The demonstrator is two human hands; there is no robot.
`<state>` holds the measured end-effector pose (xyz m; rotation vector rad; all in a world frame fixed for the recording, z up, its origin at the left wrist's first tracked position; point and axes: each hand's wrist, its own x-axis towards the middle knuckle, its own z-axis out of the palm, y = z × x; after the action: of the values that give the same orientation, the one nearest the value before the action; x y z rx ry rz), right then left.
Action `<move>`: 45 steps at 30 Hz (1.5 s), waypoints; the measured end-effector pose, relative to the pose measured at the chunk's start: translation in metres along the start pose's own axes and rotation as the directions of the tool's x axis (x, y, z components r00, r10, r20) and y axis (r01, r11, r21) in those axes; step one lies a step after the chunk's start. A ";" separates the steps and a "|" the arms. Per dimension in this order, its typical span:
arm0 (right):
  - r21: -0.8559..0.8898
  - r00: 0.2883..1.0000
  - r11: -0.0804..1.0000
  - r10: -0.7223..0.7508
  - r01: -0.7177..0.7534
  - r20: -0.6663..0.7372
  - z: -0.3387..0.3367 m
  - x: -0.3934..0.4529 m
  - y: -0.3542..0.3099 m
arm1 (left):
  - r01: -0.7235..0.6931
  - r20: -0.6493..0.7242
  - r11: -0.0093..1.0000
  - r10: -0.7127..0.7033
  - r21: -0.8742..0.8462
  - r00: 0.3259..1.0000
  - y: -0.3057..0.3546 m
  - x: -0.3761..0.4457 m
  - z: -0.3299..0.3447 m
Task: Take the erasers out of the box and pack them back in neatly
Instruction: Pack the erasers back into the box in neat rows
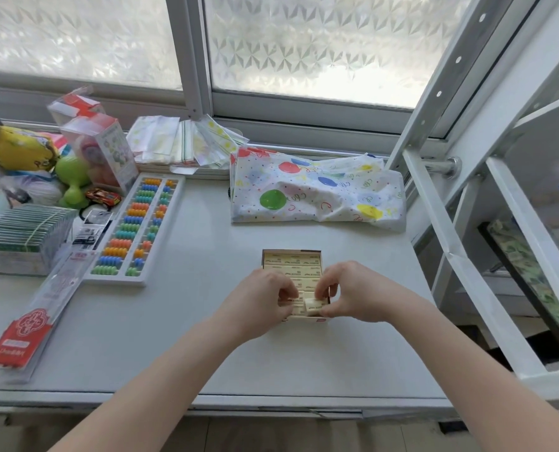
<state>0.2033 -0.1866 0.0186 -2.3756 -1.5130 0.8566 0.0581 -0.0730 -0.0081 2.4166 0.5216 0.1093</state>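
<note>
**Entry: hands at the near end of the eraser box, one eraser pinched**

- Right hand (353,293): I read it as closed in a pinch on a single eraser (313,305), thumb below and fingers above, at the near right corner of the box (291,253). The eraser sits tilted, not flush with its neighbours.
- Left hand (261,300): fingers curled down onto the near left rows. I cannot tell whether it grips an eraser or only presses and steadies.
- Erasers in the box (292,265): cream, printed, lying in flat rows; the far rows look even and full. None lie loose on the surface (180,321).
- Step in hand, my judgement: either the first erasers lifting out or the last one seating; the frame does not settle which. No pile outside the box suits either reading.
- Next move calls for: keeping the pinched eraser square to the row and holding the neighbours down so they do not ride up with it.
- Surroundings: abacus (134,230) to the left, well apart; red packet (27,331) nearer the left edge; balloon-print bag (317,194) beyond the box; toy car (103,196) and clutter at far left.
- Obstruction: nothing crowds the box; bare surface on both sides for laying erasers out.
</note>
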 end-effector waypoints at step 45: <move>-0.260 0.935 0.959 0.190 -0.112 0.301 -0.019 0.030 -0.032 | 0.173 0.098 0.984 -0.175 0.029 0.980 0.009 0.011 -0.005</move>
<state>0.1990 -0.1428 0.0370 -2.6581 -1.6465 1.2150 0.0701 -0.0720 0.0008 2.3695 0.6875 -0.0927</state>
